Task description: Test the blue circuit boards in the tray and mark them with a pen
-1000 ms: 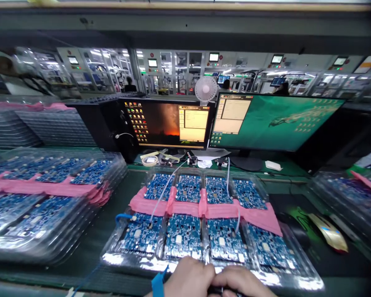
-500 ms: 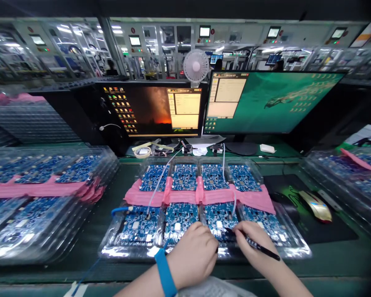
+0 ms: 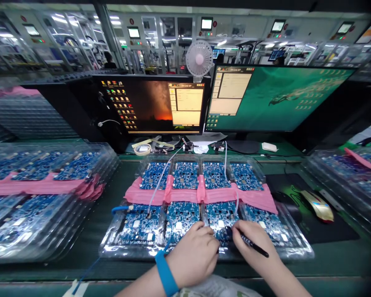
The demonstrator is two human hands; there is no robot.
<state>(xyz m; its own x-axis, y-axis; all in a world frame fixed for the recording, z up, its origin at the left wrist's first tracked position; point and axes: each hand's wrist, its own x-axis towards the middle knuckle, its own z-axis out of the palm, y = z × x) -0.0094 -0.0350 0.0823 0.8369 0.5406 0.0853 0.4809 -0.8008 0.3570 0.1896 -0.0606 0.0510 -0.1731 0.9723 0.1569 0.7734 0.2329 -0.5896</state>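
Two bare hands: right hand (image 3: 259, 235) is pinching one black marker (image 3: 256, 246), its long axis slanting from the third near-row circuit board (image 3: 219, 212) back and rightward; left hand (image 3: 194, 253) is curling inward just beside, contents hidden from view. Circuit board is lying ahead of both hands, tip contact being unclear. Beyond: one pink strip (image 3: 216, 196) is crossing the clear tray (image 3: 303, 250), which is resting on the green worktop (image 3: 330, 264).

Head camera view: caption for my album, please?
Right hand holding a black pen over blue circuit boards, left hand close by.

Black pen (image 3: 260, 250) in right grip (image 3: 257, 236)
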